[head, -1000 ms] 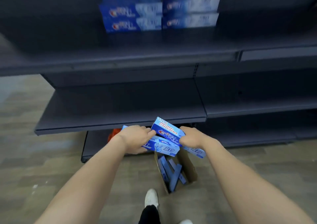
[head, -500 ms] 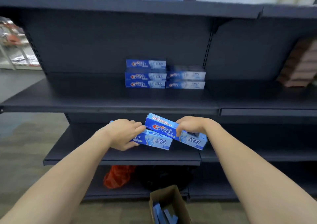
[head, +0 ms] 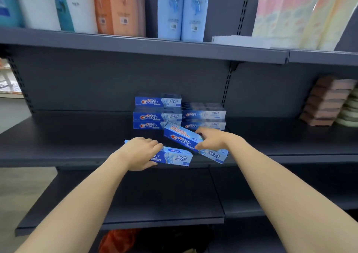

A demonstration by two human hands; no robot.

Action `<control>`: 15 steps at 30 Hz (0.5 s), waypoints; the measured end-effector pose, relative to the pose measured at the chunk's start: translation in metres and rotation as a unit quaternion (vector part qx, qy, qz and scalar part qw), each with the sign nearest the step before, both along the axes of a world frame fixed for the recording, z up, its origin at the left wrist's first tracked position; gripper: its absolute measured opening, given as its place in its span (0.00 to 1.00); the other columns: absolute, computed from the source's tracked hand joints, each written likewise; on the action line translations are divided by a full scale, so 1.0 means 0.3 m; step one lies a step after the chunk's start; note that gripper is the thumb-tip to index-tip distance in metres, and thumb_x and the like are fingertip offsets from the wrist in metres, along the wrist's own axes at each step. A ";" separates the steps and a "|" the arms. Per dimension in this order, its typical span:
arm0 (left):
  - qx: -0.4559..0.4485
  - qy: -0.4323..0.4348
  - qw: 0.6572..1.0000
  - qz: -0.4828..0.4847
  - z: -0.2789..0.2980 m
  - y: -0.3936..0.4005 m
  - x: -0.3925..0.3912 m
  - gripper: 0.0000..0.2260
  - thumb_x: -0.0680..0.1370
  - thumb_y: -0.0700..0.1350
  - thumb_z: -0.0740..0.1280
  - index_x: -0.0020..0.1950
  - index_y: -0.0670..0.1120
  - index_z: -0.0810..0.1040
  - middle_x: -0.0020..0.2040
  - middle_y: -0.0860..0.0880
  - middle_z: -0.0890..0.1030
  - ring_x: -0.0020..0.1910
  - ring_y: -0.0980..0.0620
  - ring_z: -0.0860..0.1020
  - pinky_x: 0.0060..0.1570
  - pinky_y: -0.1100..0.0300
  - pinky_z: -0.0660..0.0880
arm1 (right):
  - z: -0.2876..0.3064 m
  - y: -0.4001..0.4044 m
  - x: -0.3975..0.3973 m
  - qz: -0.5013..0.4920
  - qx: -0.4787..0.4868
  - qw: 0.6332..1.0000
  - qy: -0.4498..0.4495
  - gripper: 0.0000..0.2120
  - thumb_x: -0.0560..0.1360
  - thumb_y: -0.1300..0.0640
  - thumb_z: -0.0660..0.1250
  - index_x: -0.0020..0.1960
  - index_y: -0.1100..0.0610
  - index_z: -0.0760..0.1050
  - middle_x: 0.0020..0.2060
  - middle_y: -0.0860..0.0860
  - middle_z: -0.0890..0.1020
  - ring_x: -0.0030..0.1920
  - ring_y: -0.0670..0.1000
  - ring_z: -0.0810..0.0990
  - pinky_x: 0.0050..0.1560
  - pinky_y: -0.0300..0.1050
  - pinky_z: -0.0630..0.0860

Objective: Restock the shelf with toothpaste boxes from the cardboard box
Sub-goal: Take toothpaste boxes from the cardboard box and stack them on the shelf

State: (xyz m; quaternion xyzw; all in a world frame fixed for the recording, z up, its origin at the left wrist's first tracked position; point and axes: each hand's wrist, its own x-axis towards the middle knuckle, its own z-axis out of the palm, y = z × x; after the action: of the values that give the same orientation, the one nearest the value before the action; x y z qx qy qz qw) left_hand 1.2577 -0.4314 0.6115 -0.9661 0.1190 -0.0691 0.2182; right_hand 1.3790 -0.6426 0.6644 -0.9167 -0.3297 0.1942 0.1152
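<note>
My left hand (head: 140,153) grips a blue toothpaste box (head: 174,158) held level over the front edge of the dark middle shelf (head: 67,136). My right hand (head: 210,139) grips a second blue toothpaste box (head: 184,138), tilted down to the right, just in front of the stock. Against the shelf's back stand two stacks of the same boxes: a left stack of three (head: 157,115) and a lower right stack of two (head: 204,116). The cardboard box is out of view.
The top shelf (head: 155,48) carries tall bottles (head: 170,10) and pastel packs (head: 302,14). Brown stacked items (head: 329,101) sit at the middle shelf's right end. A lower dark shelf (head: 155,200) runs beneath my arms, with an orange bag (head: 118,240) under it.
Both hands rose from above the cardboard box on the floor up to the middle shelf, carrying one toothpaste box each. The view tilted up, and the cardboard box dropped out of sight.
</note>
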 end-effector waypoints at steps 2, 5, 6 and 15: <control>-0.012 -0.013 1.000 0.010 0.000 0.028 0.056 0.26 0.80 0.58 0.56 0.74 0.46 0.60 0.67 0.49 0.71 0.63 0.49 0.72 0.60 0.57 0.70 | 0.021 0.026 0.038 -0.003 0.000 1.000 -0.016 0.29 0.78 0.54 0.63 0.75 0.55 0.56 0.70 0.54 0.68 0.66 0.54 0.70 0.63 0.46 0.68; -0.023 -0.015 0.999 0.018 -0.003 0.066 0.130 0.26 0.79 0.57 0.58 0.73 0.46 0.60 0.68 0.48 0.70 0.65 0.48 0.71 0.61 0.56 0.69 | 0.029 0.063 0.101 -0.008 -0.008 1.000 -0.020 0.30 0.79 0.54 0.61 0.77 0.55 0.53 0.74 0.54 0.62 0.72 0.54 0.64 0.69 0.47 0.63; -0.024 -0.007 1.000 0.019 -0.006 0.075 0.151 0.26 0.79 0.56 0.59 0.73 0.46 0.60 0.69 0.48 0.69 0.65 0.48 0.70 0.61 0.55 0.69 | 0.027 0.075 0.120 -0.011 -0.010 1.000 -0.025 0.29 0.80 0.54 0.61 0.77 0.54 0.54 0.74 0.54 0.62 0.72 0.55 0.65 0.69 0.48 0.64; -0.071 0.046 0.996 0.022 -0.037 0.114 0.325 0.29 0.80 0.56 0.59 0.76 0.43 0.56 0.74 0.45 0.62 0.70 0.45 0.65 0.67 0.51 0.66 | -0.009 0.161 0.247 -0.025 -0.018 0.999 -0.036 0.23 0.80 0.54 0.61 0.73 0.56 0.62 0.69 0.55 0.69 0.67 0.57 0.69 0.68 0.50 0.68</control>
State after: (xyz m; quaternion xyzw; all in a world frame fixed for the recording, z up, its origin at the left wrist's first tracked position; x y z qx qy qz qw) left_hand 1.3552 -0.3972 0.6003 -0.9838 0.1021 -0.0279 0.1445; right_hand 1.4532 -0.5943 0.6618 -0.9330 -0.3070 0.1643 0.0912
